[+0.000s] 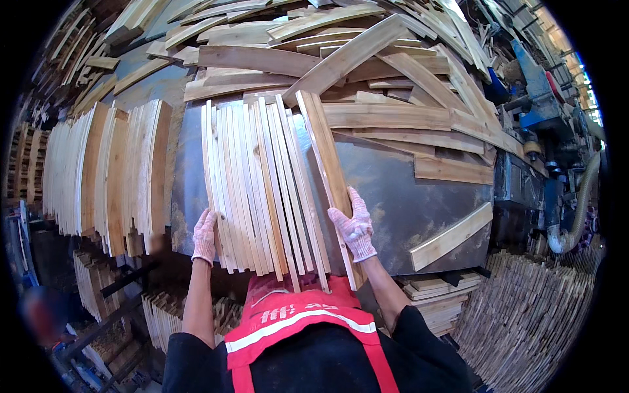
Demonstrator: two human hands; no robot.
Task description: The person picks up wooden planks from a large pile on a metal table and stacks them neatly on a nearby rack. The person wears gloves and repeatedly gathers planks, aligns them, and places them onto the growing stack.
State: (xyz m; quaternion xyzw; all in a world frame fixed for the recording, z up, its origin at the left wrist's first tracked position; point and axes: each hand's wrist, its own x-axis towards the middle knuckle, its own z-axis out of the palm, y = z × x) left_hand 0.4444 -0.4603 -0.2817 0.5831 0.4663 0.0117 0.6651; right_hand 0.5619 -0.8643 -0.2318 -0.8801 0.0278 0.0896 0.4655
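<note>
A row of thin wooden boards (pixel 246 190) stands on edge, side by side, on the dark metal tabletop (pixel 386 183) before me. My left hand (pixel 205 237), in a pale knit glove, lies against the outer face of the row's leftmost board, fingers stretched along it. On the other side, my right hand (pixel 355 226), gloved alike, grips a wider wooden board (pixel 324 154) near its closer end, thumb over its top. This board stands slightly tilted, with a gap between it and most of the row. The row's near ends reach toward my red apron (pixel 301 311).
Loose boards (pixel 386 118) lie heaped across the table's far side. One short board (pixel 452 237) rests alone at the right. More upright boards (pixel 108 173) stand at the left. Blue machinery (pixel 540 98) with a hose (pixel 580 209) is at right, above stacked boards (pixel 524 314).
</note>
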